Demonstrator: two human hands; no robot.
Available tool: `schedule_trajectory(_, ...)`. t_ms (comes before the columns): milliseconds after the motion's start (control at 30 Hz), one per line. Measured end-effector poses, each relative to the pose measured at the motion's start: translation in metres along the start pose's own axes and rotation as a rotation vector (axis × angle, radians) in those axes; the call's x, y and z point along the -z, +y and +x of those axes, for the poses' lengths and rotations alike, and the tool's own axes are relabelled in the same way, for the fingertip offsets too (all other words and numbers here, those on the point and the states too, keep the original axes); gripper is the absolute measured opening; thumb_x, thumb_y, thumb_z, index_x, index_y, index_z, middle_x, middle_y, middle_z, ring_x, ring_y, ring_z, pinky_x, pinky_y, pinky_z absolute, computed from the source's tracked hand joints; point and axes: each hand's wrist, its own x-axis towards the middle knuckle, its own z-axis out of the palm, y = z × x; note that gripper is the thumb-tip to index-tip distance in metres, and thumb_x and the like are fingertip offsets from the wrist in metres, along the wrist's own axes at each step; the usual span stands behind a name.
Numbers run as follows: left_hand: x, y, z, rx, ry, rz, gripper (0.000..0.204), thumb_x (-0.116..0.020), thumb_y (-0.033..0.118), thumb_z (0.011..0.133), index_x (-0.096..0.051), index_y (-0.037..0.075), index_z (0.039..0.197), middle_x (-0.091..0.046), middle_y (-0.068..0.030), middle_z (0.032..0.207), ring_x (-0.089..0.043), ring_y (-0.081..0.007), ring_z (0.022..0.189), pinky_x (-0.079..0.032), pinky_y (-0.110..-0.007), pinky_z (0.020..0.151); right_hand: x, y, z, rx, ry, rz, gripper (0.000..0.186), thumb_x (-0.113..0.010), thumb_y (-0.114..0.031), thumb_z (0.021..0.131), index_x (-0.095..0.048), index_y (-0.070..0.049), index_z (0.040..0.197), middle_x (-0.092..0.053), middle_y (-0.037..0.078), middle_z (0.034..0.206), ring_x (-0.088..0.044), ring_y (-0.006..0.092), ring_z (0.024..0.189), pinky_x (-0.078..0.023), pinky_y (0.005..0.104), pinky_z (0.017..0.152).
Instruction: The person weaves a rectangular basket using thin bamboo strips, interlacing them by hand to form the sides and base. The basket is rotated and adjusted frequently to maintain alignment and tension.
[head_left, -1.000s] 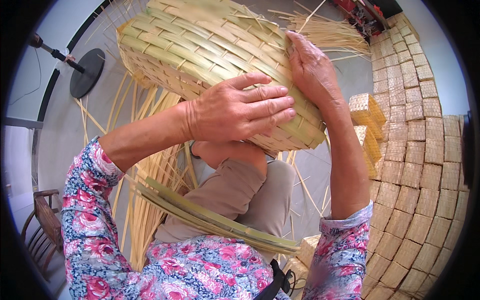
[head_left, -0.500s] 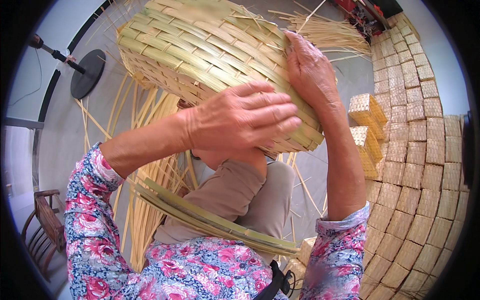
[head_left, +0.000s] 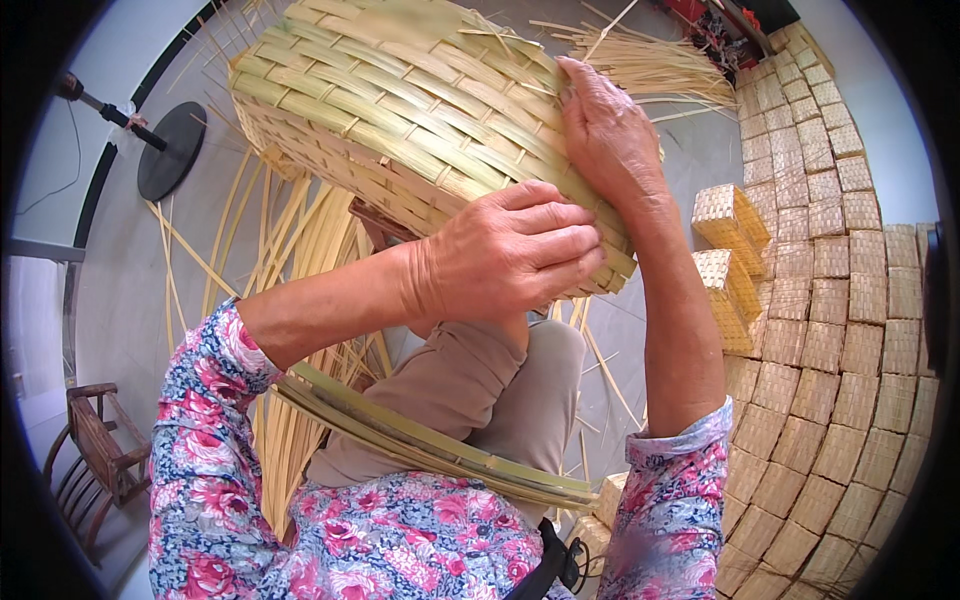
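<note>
A large basket (head_left: 400,105) woven from pale green and yellow bamboo strips is held tilted above my lap. My right hand (head_left: 610,135) grips its right-hand edge, with the thumb side toward the woven face. At the near right corner my left hand (head_left: 515,245) has its fingers bent and pressed together against the weave; its fingertips are partly hidden. Several long green bamboo strips (head_left: 430,430) lie across my lap in a curved bundle.
Long loose strips (head_left: 310,290) are spread on the floor beneath the basket, and another pile (head_left: 650,65) lies beyond it. Stacked woven boxes (head_left: 810,330) line the right side. A wooden chair (head_left: 105,445) and a stand with a round black base (head_left: 172,150) are on the left.
My left hand has shifted slightly right, and its outstretched fingers have curled in at the basket's corner. The basket and right hand have moved slightly left.
</note>
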Motion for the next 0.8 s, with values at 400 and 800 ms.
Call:
schedule_trajectory(400, -0.02, 0.018, 0.009, -0.009, 0.089, -0.03, 0.028, -0.075, 0.012, 0.073, -0.077, 0.005, 0.101, -0.068, -0.0042, 0.105, -0.068, -0.0208, 0.103, -0.055, -0.039, 0.091, 0.002, 0.0, -0.003, 0.003, 0.006, 0.001, 0.034, -0.05, -0.029, 0.104, -0.059, -0.013, 0.133, -0.072, 0.016, 0.115, -0.068, 0.0404, 0.106, -0.053, 0.0544, 0.092)
schedule_trajectory(800, -0.02, 0.016, 0.016, -0.081, 0.068, -0.072, 0.025, -0.071, 0.011, 0.061, -0.073, 0.004, 0.085, -0.064, -0.0049, 0.095, -0.066, -0.0226, 0.1, -0.052, -0.039, 0.088, 0.006, -0.004, -0.002, 0.005, -0.008, -0.008, 0.036, -0.052, -0.028, 0.103, -0.06, -0.013, 0.135, -0.072, 0.016, 0.116, -0.068, 0.0398, 0.107, -0.053, 0.0547, 0.093)
